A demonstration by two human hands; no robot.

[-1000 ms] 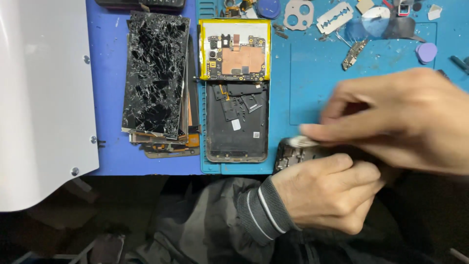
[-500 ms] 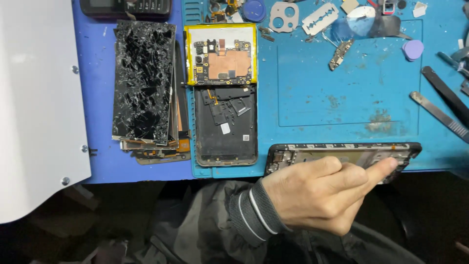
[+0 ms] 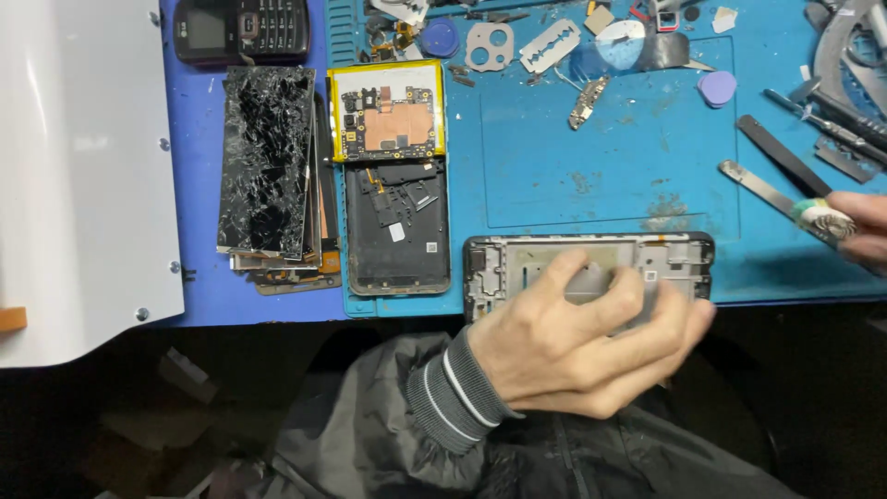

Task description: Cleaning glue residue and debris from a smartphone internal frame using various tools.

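Two hands at a blue repair mat, one phone frame between us and the bench edge.

We hold one black phone frame flat at the mat's near edge: our left hand grasps it, fingers curled over its grey metal inner plate. Our right hand, at the right edge, pinches the taped end of one flat metal pry tool; a second, dark one lies just beside it. On the blue rubber mat we count one razor blade, one grey camera bezel and one lilac pick. One circuit board sits on a yellow-edged pack, with one open black phone body below it. Left of these is one stack of shattered glass screens, and one keypad phone above.
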